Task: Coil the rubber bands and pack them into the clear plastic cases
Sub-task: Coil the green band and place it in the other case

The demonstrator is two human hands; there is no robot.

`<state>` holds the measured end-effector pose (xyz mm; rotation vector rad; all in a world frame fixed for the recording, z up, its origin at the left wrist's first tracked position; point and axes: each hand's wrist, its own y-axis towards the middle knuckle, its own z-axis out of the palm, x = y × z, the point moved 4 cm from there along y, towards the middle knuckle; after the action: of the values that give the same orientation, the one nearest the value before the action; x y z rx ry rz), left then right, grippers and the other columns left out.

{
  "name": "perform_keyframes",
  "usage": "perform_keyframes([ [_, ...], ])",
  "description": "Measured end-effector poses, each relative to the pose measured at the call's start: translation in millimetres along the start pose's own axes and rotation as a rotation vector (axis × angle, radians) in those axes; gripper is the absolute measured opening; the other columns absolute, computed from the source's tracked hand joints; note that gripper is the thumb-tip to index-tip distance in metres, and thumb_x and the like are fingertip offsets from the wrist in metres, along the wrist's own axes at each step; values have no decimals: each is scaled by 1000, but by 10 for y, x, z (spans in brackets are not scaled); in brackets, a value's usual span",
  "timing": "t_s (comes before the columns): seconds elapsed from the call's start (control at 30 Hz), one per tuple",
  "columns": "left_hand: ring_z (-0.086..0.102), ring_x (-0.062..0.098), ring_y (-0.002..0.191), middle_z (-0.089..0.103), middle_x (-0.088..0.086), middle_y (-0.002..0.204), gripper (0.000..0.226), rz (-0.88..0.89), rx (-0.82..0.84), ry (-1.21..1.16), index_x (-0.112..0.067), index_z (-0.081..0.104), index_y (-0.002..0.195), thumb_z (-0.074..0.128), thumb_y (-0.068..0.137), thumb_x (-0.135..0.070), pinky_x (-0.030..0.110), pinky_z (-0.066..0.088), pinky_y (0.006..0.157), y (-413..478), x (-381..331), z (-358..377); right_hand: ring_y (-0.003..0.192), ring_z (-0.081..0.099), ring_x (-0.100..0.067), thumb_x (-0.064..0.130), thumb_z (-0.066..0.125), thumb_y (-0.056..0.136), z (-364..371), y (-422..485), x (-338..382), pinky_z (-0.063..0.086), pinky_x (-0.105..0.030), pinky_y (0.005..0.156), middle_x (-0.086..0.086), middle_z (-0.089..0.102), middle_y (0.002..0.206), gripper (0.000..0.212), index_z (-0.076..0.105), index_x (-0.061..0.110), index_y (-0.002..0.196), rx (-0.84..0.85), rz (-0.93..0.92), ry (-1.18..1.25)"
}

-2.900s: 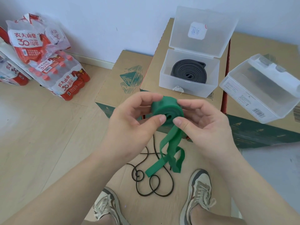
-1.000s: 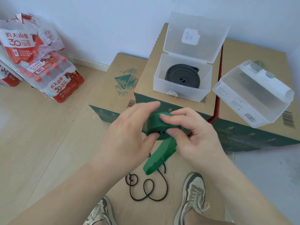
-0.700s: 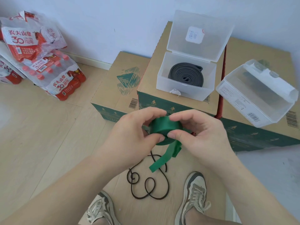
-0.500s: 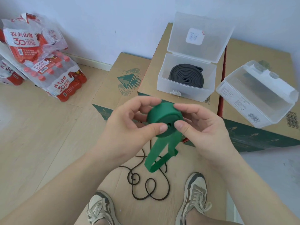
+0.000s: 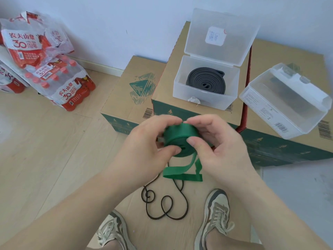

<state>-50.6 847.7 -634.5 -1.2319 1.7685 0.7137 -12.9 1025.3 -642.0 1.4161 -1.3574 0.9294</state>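
Green rubber band (image 5: 180, 139) was held in mid-air in front of the cartons, mostly rolled into a tight coil. It was pinched between thumb and fingers of the left hand (image 5: 144, 150) and gripped from the other side by the right hand (image 5: 221, 150), thumb on the outer wrap. Step judged: coiling, nearly done, with a short tail (image 5: 182, 173) left hanging. Next: tail to be wound in without the pinch being lost, then packed. Open case (image 5: 205, 103) was already filled by a black coil (image 5: 205, 82); the second case (image 5: 284, 101) sat at right. Compared with 2.9 s back, the tail was much shorter.
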Motion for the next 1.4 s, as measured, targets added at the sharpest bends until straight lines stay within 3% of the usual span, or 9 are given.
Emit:
perform_keyframes([
  [0.2,72,14,95,70,-15,105,55,-90,-142,-390,-38,68,116,83,80,1,29,61,80,46,-26,-116,120,69,-19,-6,72,91,-84,58,-39,52,-45,109,2,75,122,40,72,24,116,-60,118,282],
  [0.37,75,22,96,71,-9,107,46,-100,-131,-488,-28,66,116,84,82,-3,46,62,89,12,-14,-49,118,69,-17,-12,67,92,-32,44,15,55,-36,104,4,73,123,47,68,24,122,-54,50,278],
  [0.53,71,7,105,71,-16,112,27,-77,-79,-214,-28,63,102,84,84,-25,25,58,90,11,21,-38,114,65,-18,-15,65,90,-4,-1,-9,53,-29,96,4,67,114,54,74,32,116,-33,-39,-37],
  [0.6,67,-1,110,68,-20,117,33,-10,-71,-50,-28,65,109,84,83,-20,18,55,92,13,-6,-67,111,62,-18,-16,66,88,16,-6,-19,51,-21,89,4,61,111,58,76,34,114,15,-85,-155],
  [0.73,66,0,109,69,-19,112,56,-1,48,-3,-33,63,128,84,81,-9,21,59,89,12,-7,-71,111,61,-21,-18,66,85,24,-7,-21,54,-28,87,5,61,112,55,80,27,113,86,-144,-279],
  [0.87,68,8,100,67,-20,103,67,-84,110,-53,-42,63,128,90,75,-11,22,62,78,19,12,-104,115,62,-14,-17,66,84,0,-15,23,50,-26,97,15,66,114,53,76,28,111,74,-87,-204],
  [1.0,70,7,90,65,-20,100,68,-136,157,-128,-47,62,126,92,73,-15,31,64,75,16,-6,-108,113,64,-13,-13,66,87,-17,-27,41,51,-17,92,19,70,111,54,70,36,111,90,56,-79],
  [1.13,72,9,91,71,-17,97,58,-184,163,-244,-41,67,120,91,75,-14,21,58,74,19,36,-133,118,64,-16,-16,67,85,-15,-4,41,53,-26,98,16,71,114,50,72,29,105,82,51,-28],
  [1.4,64,8,104,64,-20,112,52,-8,82,18,-38,64,123,82,81,-12,25,62,71,-44,19,44,110,67,-13,-12,69,86,12,-20,16,56,-35,95,13,73,109,48,68,34,97,61,97,-67],
])
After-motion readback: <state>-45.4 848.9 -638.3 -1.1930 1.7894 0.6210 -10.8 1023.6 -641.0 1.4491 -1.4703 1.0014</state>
